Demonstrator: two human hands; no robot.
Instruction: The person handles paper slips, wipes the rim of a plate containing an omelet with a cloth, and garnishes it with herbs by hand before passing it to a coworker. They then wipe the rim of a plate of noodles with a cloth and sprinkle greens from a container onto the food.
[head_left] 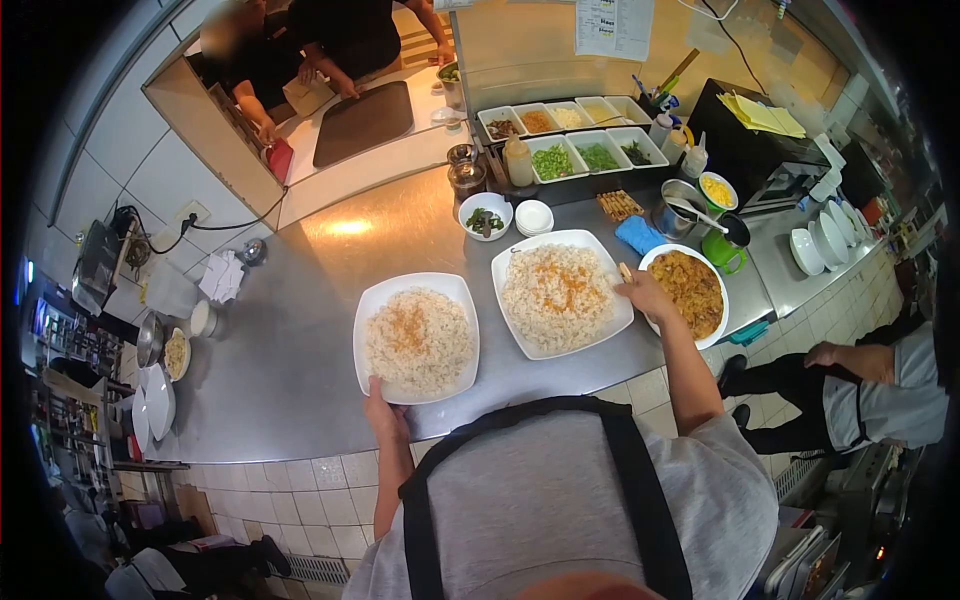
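Two square white bowls of rice stand side by side on the steel counter, each with an orange-brown topping in the middle. My left hand (388, 415) grips the near corner of the left rice bowl (464, 300), thumb on the rim and the other fingers partly hidden. At the right edge of the right rice bowl (505, 315), my right hand (650, 297) is closed on the rim; its fingertips are partly hidden. Close beside that hand is a round white bowl of yellow-brown stew (690, 290).
Behind the bowls stands a topping rack (560, 192) with several white tubs. A small bowl of greens (486, 217), a blue cloth (639, 236) and a metal pot (676, 215) are nearby. People stand behind the pass window and at right. Dishes (155, 400) sit at left.
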